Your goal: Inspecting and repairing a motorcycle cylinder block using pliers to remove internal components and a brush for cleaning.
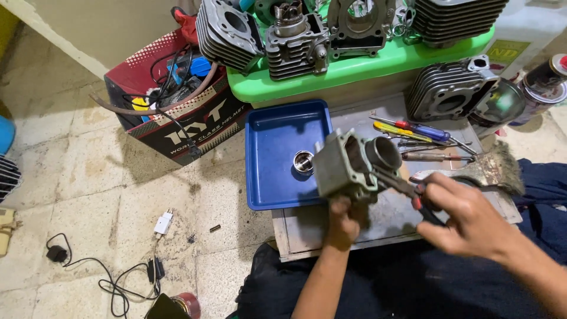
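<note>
**Cylinder block held up, pliers working into its bore**

The left hand (344,221) is clenched around the bottom edge of a grey engine cylinder block (348,165), holding it tilted above the grey metal surface (378,218). The right hand (466,218), at 3 o'clock from the block, grasps the red-and-black handles of a pair of pliers (407,188); their nose reaches toward the round piston (384,153) that shows at the block's open end. Whether the nose actually bites on anything cannot be told, as the picture blurs there.

At 9 o'clock from the block lies a blue tray (266,177) with a small shiny metal cup (304,162) in it. At 1 o'clock, screwdrivers (413,130) lie in a row, and a worn brush (490,171) rests near the right wrist.

In my judgement the risks are plain. The block is held from below by one hand alone, so a hard pull on the pliers could twist it loose and drop it onto the surface or the lap. If the pliers slip, their nose may score the bore, or a small part may spring off onto the floor.
</note>
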